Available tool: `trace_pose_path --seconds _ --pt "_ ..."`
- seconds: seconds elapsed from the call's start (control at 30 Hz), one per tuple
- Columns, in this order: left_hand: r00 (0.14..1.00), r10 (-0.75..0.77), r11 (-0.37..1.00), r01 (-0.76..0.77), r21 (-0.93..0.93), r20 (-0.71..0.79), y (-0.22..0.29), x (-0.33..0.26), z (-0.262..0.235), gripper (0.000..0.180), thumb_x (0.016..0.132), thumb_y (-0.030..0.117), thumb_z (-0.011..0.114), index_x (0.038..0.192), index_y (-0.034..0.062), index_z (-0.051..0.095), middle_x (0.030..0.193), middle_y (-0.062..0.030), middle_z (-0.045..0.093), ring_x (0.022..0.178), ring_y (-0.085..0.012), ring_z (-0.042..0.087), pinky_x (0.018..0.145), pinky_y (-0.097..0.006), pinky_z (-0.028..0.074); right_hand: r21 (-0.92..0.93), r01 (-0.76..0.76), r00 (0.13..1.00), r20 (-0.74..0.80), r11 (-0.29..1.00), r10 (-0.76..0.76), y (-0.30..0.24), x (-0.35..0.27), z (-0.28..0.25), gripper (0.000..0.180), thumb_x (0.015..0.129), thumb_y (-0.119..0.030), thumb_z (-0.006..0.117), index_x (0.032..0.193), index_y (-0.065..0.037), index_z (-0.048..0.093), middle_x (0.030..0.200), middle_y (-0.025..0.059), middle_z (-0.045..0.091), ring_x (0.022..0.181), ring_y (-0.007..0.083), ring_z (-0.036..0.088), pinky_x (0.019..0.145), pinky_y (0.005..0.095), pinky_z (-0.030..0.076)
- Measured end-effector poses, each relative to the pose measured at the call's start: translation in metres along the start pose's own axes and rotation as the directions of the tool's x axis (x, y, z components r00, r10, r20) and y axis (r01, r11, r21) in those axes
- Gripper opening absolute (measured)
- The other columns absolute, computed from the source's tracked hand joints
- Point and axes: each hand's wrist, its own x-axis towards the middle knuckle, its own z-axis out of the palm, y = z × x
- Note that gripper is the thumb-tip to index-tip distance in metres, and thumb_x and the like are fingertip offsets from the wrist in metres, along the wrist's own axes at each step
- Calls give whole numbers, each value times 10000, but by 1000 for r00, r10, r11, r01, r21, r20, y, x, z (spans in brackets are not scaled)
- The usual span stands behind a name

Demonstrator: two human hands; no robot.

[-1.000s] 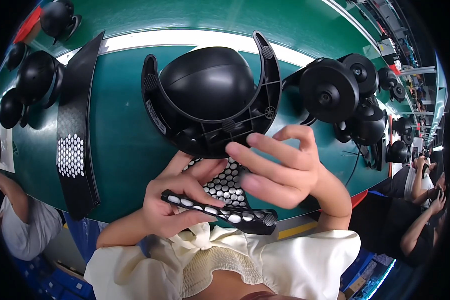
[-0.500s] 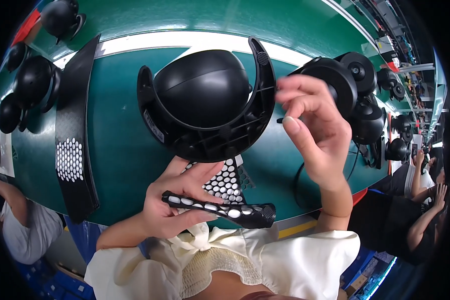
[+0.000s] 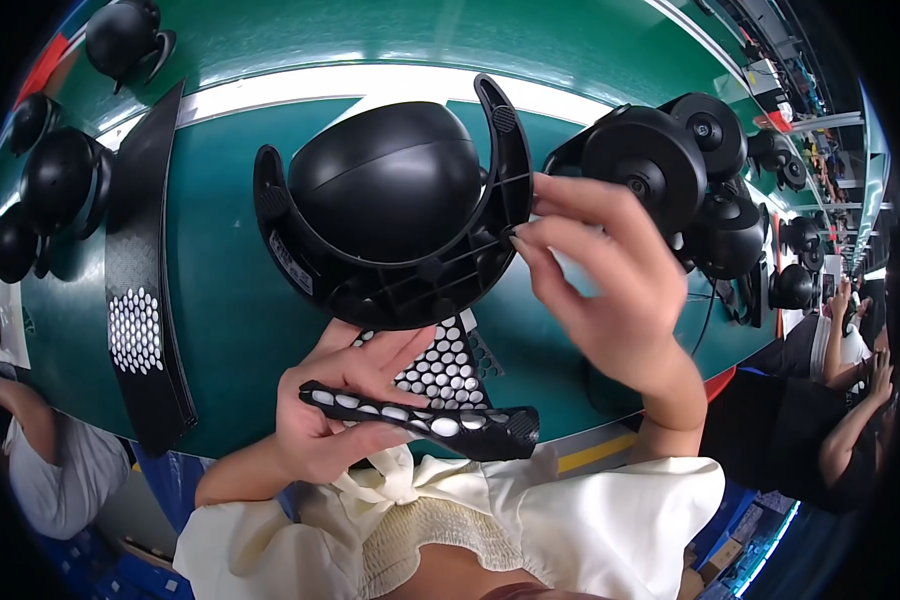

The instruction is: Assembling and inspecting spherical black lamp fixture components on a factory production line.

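A round black device with a smooth dome lies tilted, the ribbed underside of its curved base facing me. My left hand is closed on a bent black sheet of small pads with rows of white round spots; its fingers reach under the device's near edge. At the base's right edge, my right hand pinches a small black piece, probably a pad, between thumb and fingers. The fingertips touch or nearly touch the rim; which of the two cannot be told. Textured oval pads show on the base's two arms.
A long black sheet with white round spots lies to the left on the green table. More black round devices are grouped at right, others at far left. A cable runs at right. Other people sit on both sides.
My right hand has moved left to the base's right edge, its fingers drawing together there. The device has shifted slightly left, and my left hand with the bent sheet has too.
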Motion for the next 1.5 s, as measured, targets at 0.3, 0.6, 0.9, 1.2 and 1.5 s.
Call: trace_pose_path --seconds 0.3,0.6,0.9,1.2,1.5 --pt "997 -38 984 49 174 -69 5 -1 -1 255 646 51 662 891 -3 618 1102 -224 544 961 -180 473 846 -284 299 528 -457 857 47 716 513 -4 -3 9 238 730 -61 655 906 26 521 740 71 553 626 106 534 522 218 435" --pt "999 14 978 -23 208 46 -1 1 -5 273 719 -5 637 957 45 514 1127 -143 480 1118 -242 383 937 -357 296 732 -555 793 323 395 516 -5 -5 28 238 876 -76 439 1053 77 484 784 74 593 647 110 576 574 221 476" --pt "997 23 985 -37 167 80 5 -1 0 165 767 94 626 857 36 501 1181 -114 386 1125 -201 376 944 -318 275 753 -632 718 480 184 503 -31 -11 38 592 671 89 629 1163 7 311 1062 122 486 875 176 568 670 265 517" --pt "1000 -10 972 8 235 5 2 -3 1 177 753 124 640 831 39 506 1071 -74 421 1038 -163 390 894 -296 289 744 -654 684 503 138 529 -30 -5 35 257 770 -17 586 972 49 442 751 103 580 570 146 588 467 243 504" --pt "992 -124 991 124 46 -1 9 -1 9 111 771 65 603 801 14 509 1224 -172 417 1170 -262 370 981 -366 244 831 -519 800 390 201 455 -4 -3 40 247 842 -175 507 906 64 505 707 125 599 526 192 598 461 271 492"
